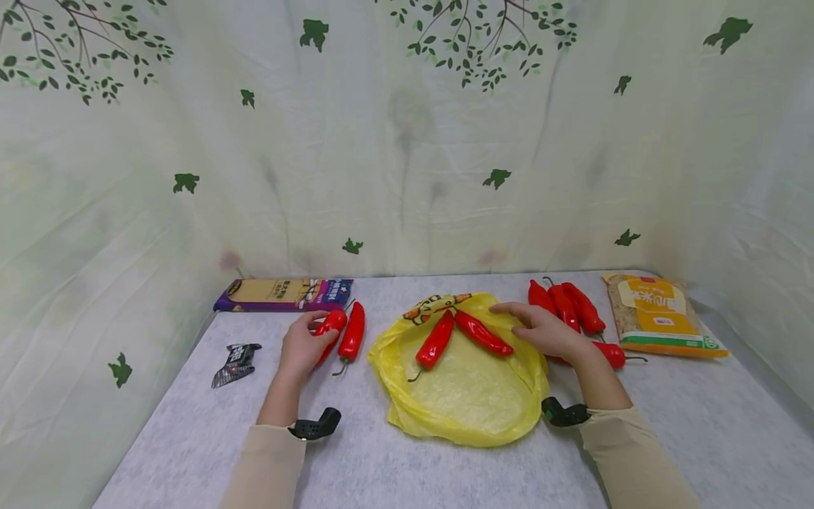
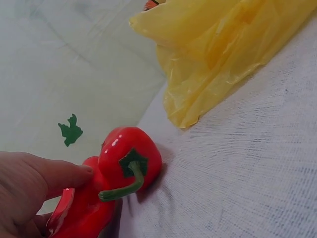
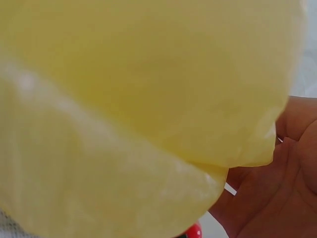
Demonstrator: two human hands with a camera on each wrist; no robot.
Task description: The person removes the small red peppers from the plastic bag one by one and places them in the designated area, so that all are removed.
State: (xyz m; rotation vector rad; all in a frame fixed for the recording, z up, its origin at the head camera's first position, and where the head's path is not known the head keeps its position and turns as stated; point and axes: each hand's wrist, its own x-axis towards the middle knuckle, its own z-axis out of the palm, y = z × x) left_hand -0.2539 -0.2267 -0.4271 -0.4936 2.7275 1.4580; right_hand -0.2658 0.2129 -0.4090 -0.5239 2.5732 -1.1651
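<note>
My left hand [image 1: 302, 348] pinches a red pepper [image 1: 334, 322] at the left of the table. A second red pepper [image 1: 352, 332] lies just right of it, its green stem toward me. In the left wrist view my thumb presses on the held pepper [image 2: 88, 210]. My right hand [image 1: 552, 334] is at the right rim of an open yellow plastic bag [image 1: 467, 413], fingers extended over the edge. Inside the bag lie two red peppers [image 1: 436, 341]. In the right wrist view the bag [image 3: 148, 109] hides most of that hand's fingers.
A purple-and-tan package [image 1: 286, 293] and a small black wrapper [image 1: 235, 364] lie at the left. Several red peppers [image 1: 581, 307] are grouped right of the bag, beside a yellow grain packet [image 1: 658, 314]. A patterned curtain [image 1: 394, 141] stands behind the table.
</note>
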